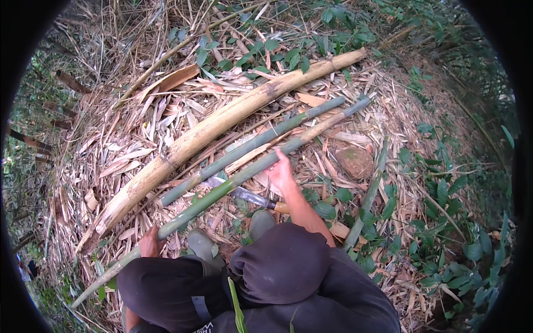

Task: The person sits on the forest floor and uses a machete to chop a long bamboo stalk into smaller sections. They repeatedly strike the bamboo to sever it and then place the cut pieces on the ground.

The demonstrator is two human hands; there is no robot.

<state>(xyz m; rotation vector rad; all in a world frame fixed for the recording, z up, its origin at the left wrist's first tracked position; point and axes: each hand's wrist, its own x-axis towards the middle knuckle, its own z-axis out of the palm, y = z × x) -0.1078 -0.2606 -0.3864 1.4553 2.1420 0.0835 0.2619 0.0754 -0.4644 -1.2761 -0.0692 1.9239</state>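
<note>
A long green bamboo pole (200, 206) runs slantwise across in front of me, from the lower left to the upper right. My left hand (150, 243) grips it near its lower left part, beside my knee. Further up, my right hand (281, 173) is closed on the same pole around its middle; some fingers are hidden behind it. Beneath the pole, on the ground, lies a machete (247, 195) with a wooden handle, its blade partly covered by the pole. A second, shorter green bamboo pole (244, 149) rests just beyond, almost parallel.
A thick yellow bamboo culm (222, 122) lies farther off. To the right are a rock (355, 162) and another green bamboo piece (371, 194) among leafy plants. Dry bamboo leaves and sheaths cover the ground. My boots (203, 244) stand close behind the machete. Cut stumps (71, 82) stick out at far left.
</note>
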